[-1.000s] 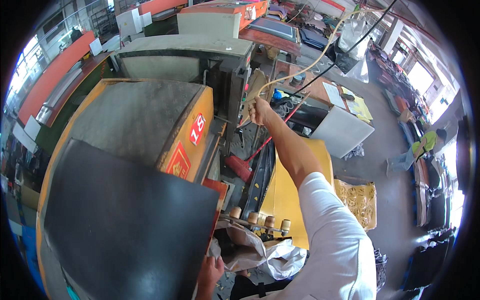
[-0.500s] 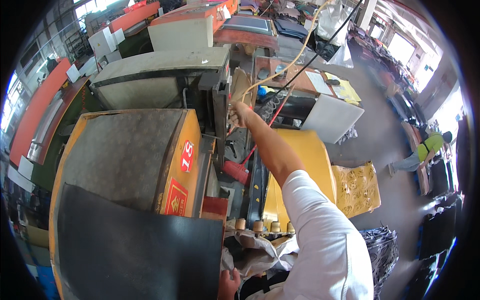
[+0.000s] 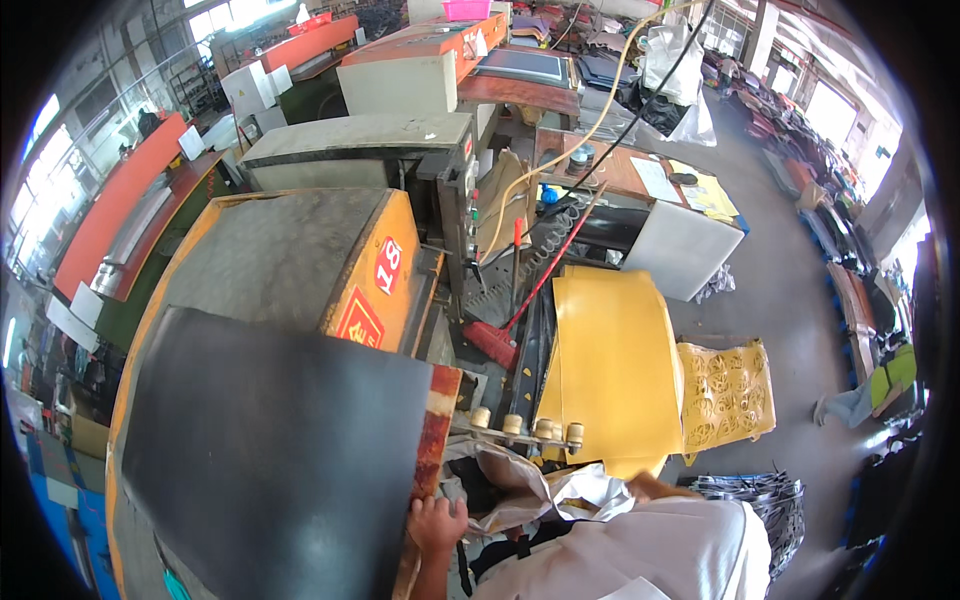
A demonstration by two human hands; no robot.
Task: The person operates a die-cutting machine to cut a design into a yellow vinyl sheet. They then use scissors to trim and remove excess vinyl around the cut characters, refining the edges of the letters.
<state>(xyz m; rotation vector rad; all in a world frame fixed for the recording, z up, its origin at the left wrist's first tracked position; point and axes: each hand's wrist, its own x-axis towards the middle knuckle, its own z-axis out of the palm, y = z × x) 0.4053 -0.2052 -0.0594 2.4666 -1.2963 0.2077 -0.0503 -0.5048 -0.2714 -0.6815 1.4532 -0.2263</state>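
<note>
A large black sheet (image 3: 270, 440) lies on the bed of the orange-framed machine, over a red-brown board (image 3: 437, 430) whose worn edge shows along the sheet's right side. My left hand (image 3: 437, 522) is at the near end of that board, its fingers curled on the edge. Low in the picture, my right hand (image 3: 648, 487) is blurred and partly behind my pale sleeve, near a crumpled white sack (image 3: 590, 490); its fingers cannot be made out. Beyond the machine head (image 3: 280, 250) stands an upright control column (image 3: 460, 215) with buttons, no hand on it.
Wooden rollers (image 3: 513, 424) on a bar stick out right of the board. Yellow sheets (image 3: 612, 370) and a cut yellow sheet (image 3: 727, 392) lie to the right. A red broom (image 3: 492, 343) leans behind. Dark strips (image 3: 755, 510) are heaped nearby. Another person (image 3: 885, 385) is at far right.
My right arm has come back from the control column to low beside my body. The left hand stays at the board's edge. The view has shifted, and the black sheet reaches higher in it.
</note>
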